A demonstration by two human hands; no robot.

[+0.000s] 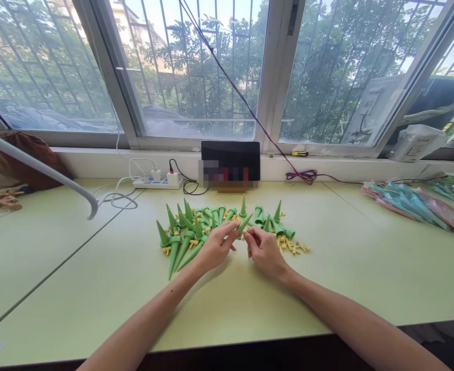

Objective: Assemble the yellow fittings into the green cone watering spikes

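Note:
Over the middle of the table, my left hand (220, 246) is closed on a green plastic spike (244, 223), whose pointed end sticks up and to the right. Close beside it, my right hand (264, 251) has its thumb and fingers pinched together at the near end of that spike. Whatever sits in that pinch is too small to make out. Behind and left of my hands lies a pile of more green spikes (175, 252), some upright on their wide collars, others lying flat. Small yellow plastic pieces (293, 247) are scattered among them and to the right of my right hand.
The pale green table (227, 319) meets a window ledge. A dark tablet (230, 157) stands behind the pile. To its left are a power strip (157, 182) and a white curved lamp arm (37, 162). Bagged coloured pieces (416, 203) lie at right, past a coiled cable (302, 176).

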